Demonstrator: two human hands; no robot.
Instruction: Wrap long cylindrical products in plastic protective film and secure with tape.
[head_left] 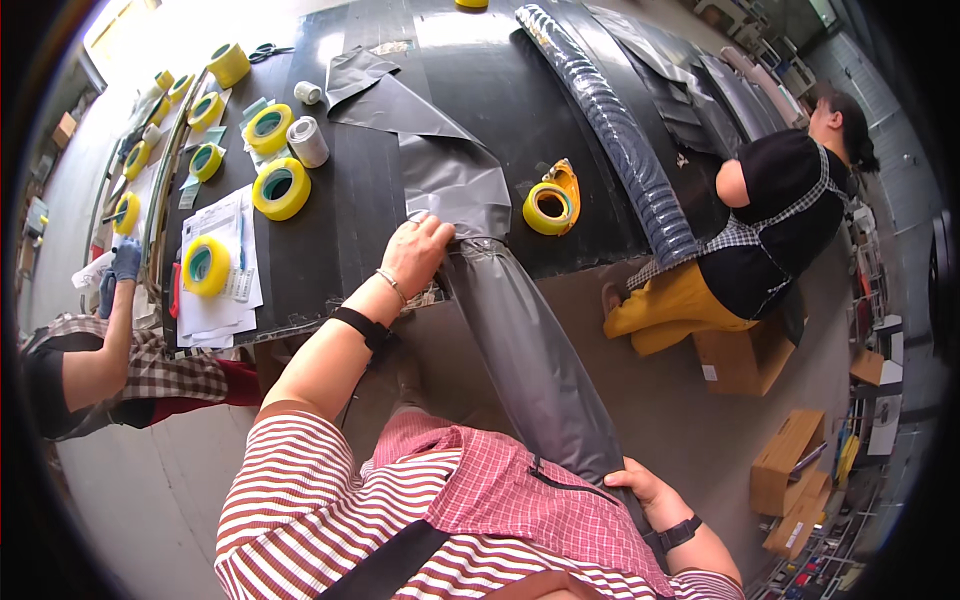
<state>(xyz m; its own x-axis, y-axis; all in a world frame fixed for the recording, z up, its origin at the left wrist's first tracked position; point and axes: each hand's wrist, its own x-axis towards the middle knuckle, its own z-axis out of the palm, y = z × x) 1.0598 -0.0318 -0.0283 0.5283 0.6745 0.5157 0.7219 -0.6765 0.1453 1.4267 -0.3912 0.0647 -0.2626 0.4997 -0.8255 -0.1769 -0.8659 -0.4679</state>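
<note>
Fingers of left hand (418, 252) bent and close together, pressing down on the upper end of a grey rolled sheet (530, 360) right at the edge of the black table (370, 200), where the sheet's loose flat part spreads away across the tabletop. Right hand (648, 488) low beside the checked apron (500, 490), fingers curled around the lower end of the same roll, thumb on top. Yellow tape dispenser (552, 205) just beside the roll's upper end, yellow tape rolls (280, 188) well off to the left, papers (225, 270) beneath one.
</note>
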